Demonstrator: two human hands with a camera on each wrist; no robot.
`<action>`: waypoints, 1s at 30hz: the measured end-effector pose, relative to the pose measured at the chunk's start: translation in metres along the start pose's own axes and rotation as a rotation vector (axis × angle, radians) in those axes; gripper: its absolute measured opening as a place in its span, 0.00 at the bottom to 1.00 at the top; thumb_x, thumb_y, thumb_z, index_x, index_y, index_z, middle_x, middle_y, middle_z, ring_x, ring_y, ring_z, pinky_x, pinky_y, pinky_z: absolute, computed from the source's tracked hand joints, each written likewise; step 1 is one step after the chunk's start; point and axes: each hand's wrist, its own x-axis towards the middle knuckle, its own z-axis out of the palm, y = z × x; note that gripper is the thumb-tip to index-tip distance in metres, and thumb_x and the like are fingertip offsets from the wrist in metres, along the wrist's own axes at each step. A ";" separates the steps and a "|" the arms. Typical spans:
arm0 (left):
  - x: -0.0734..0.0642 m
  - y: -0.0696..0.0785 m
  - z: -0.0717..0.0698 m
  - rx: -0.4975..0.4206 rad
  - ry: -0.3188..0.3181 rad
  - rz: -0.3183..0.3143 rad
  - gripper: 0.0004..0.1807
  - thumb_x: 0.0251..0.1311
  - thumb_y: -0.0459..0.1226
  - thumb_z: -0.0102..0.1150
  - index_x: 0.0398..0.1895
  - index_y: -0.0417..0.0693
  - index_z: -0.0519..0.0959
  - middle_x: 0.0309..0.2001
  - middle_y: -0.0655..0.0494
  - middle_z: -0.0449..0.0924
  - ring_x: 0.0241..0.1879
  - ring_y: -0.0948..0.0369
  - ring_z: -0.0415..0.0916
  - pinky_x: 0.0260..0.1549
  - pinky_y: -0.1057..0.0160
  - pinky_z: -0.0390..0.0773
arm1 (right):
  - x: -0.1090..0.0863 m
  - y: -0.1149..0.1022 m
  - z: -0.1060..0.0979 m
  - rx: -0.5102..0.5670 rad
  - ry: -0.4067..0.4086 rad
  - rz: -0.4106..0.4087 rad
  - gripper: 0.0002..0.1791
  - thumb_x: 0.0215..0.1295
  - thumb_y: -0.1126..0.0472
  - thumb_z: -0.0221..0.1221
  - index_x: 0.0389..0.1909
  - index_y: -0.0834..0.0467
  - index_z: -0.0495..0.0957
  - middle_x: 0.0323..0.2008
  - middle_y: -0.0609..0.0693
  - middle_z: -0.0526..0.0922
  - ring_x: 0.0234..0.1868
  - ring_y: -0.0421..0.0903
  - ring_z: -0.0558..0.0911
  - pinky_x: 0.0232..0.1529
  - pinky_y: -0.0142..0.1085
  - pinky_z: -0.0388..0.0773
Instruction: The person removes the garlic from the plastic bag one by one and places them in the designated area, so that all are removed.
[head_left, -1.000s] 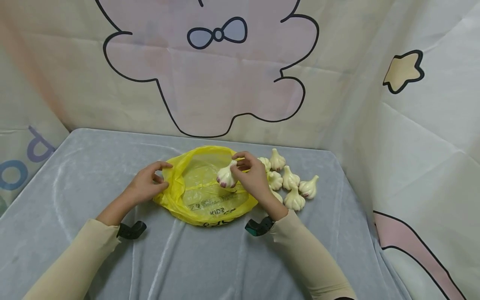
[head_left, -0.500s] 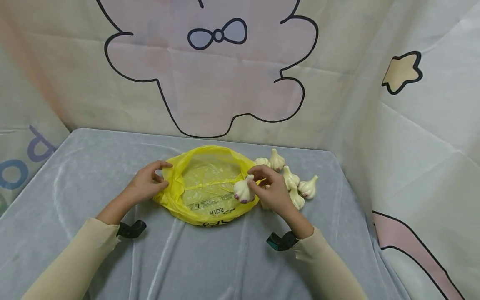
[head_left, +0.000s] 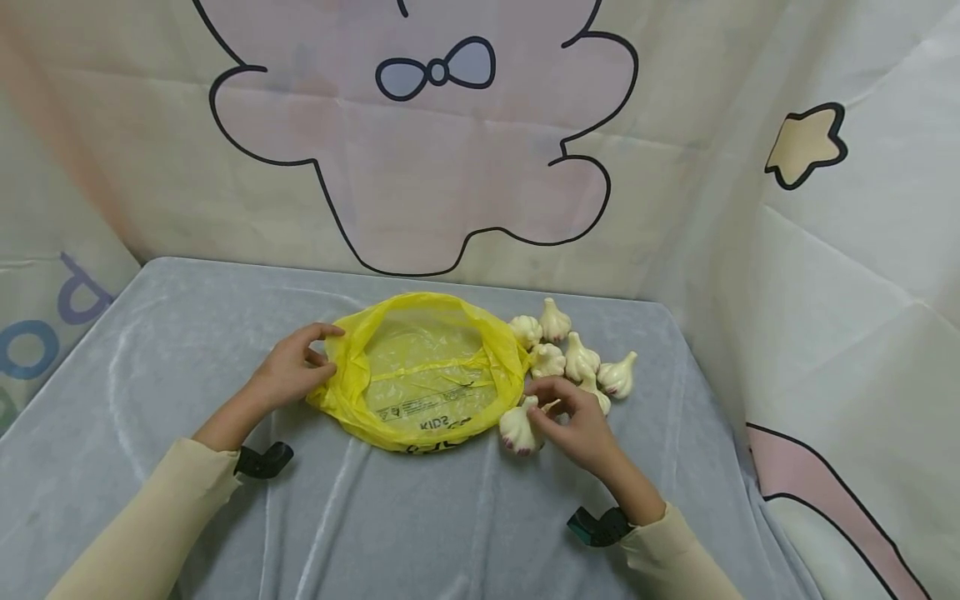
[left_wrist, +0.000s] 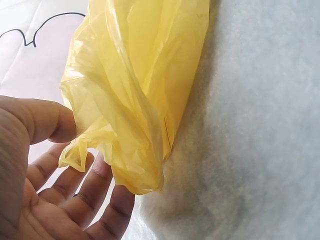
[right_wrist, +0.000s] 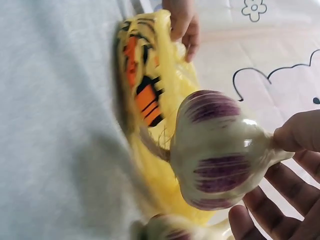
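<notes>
At the left end of the yellow plastic bag (head_left: 350,404), my left hand (head_left: 291,368) holds the rim between thumb and fingers. The left wrist view shows the thumb against the crumpled yellow film (left_wrist: 125,125). The bag lies with its mouth wide, and I see no garlic in the visible part of it. My right hand (head_left: 579,427) pinches a garlic bulb (right_wrist: 220,150) by its stem, just off the bag's front right side. Purple streaks mark this bulb's white skin. Several more garlic bulbs (head_left: 582,357) sit grouped to the right of the bag, one partly behind my right hand.
A grey plush cloth (head_left: 420,517) covers the table under everything. Behind it rises a printed fabric backdrop (head_left: 465,183), and another panel stands at the right. Dark wrist devices (head_left: 264,460) are strapped to both wrists.
My right hand has carried the garlic bulb from over the bag's mouth to the right and nearer to me, outside the rim. The left hand and the bag stay in place.
</notes>
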 end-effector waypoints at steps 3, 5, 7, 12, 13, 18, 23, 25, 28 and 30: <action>-0.001 0.001 -0.001 -0.004 0.004 0.004 0.27 0.59 0.33 0.56 0.64 0.45 0.67 0.65 0.39 0.63 0.42 0.50 0.77 0.27 0.64 0.77 | -0.004 0.006 0.001 -0.017 -0.014 0.008 0.10 0.57 0.76 0.61 0.40 0.68 0.79 0.37 0.61 0.82 0.34 0.41 0.80 0.31 0.37 0.80; -0.001 0.001 -0.001 -0.006 0.004 0.006 0.27 0.59 0.33 0.56 0.64 0.45 0.66 0.65 0.39 0.63 0.41 0.50 0.77 0.27 0.64 0.77 | -0.006 0.012 0.002 -0.032 -0.026 0.013 0.10 0.57 0.75 0.61 0.40 0.67 0.79 0.35 0.60 0.83 0.33 0.43 0.80 0.31 0.37 0.80; -0.002 0.000 0.000 -0.007 0.004 0.007 0.28 0.59 0.33 0.56 0.64 0.45 0.66 0.65 0.39 0.63 0.41 0.51 0.77 0.26 0.64 0.77 | -0.008 0.021 0.005 -0.049 -0.040 0.021 0.10 0.58 0.75 0.61 0.41 0.66 0.79 0.34 0.58 0.83 0.32 0.44 0.80 0.30 0.37 0.80; -0.003 -0.001 0.000 -0.004 0.005 0.002 0.28 0.59 0.34 0.55 0.65 0.45 0.66 0.64 0.39 0.63 0.39 0.52 0.77 0.26 0.64 0.77 | -0.012 0.047 0.011 -0.076 -0.051 0.032 0.11 0.59 0.71 0.62 0.43 0.63 0.79 0.32 0.54 0.84 0.29 0.43 0.79 0.29 0.35 0.78; -0.003 -0.001 0.000 -0.005 0.006 0.000 0.28 0.59 0.34 0.55 0.65 0.45 0.66 0.64 0.39 0.64 0.39 0.52 0.77 0.26 0.64 0.77 | -0.012 0.050 0.012 -0.079 -0.049 0.033 0.11 0.60 0.70 0.62 0.43 0.62 0.79 0.32 0.53 0.84 0.29 0.43 0.79 0.29 0.35 0.78; -0.004 -0.002 0.001 0.001 0.006 0.007 0.28 0.59 0.34 0.55 0.64 0.45 0.66 0.63 0.39 0.64 0.41 0.51 0.77 0.27 0.64 0.77 | -0.013 0.055 0.013 -0.096 -0.040 0.047 0.11 0.61 0.66 0.62 0.45 0.57 0.80 0.34 0.48 0.84 0.30 0.39 0.80 0.30 0.33 0.79; -0.005 -0.002 0.001 0.016 0.009 0.029 0.27 0.60 0.35 0.54 0.64 0.45 0.67 0.63 0.39 0.65 0.42 0.50 0.77 0.29 0.63 0.77 | -0.011 0.056 0.013 -0.156 -0.024 0.041 0.13 0.61 0.66 0.62 0.47 0.55 0.80 0.38 0.48 0.85 0.31 0.40 0.82 0.31 0.33 0.80; -0.005 -0.002 0.001 0.018 0.013 0.038 0.27 0.60 0.35 0.54 0.64 0.45 0.67 0.63 0.39 0.65 0.43 0.49 0.78 0.29 0.63 0.78 | -0.009 0.055 0.012 -0.176 -0.018 0.038 0.14 0.60 0.67 0.63 0.47 0.55 0.80 0.39 0.48 0.85 0.31 0.41 0.82 0.30 0.33 0.80; -0.005 -0.002 0.000 0.010 0.018 0.046 0.26 0.61 0.35 0.54 0.64 0.45 0.67 0.65 0.38 0.64 0.44 0.48 0.78 0.30 0.63 0.78 | -0.007 0.056 0.011 -0.201 -0.016 0.032 0.14 0.59 0.66 0.63 0.47 0.55 0.80 0.39 0.48 0.85 0.30 0.41 0.82 0.29 0.33 0.79; -0.005 -0.002 0.000 0.009 0.021 0.055 0.26 0.62 0.35 0.54 0.65 0.45 0.67 0.65 0.38 0.63 0.45 0.48 0.77 0.31 0.62 0.79 | -0.006 0.055 0.010 -0.217 -0.018 0.027 0.15 0.59 0.66 0.63 0.48 0.55 0.80 0.40 0.48 0.85 0.31 0.41 0.82 0.28 0.33 0.79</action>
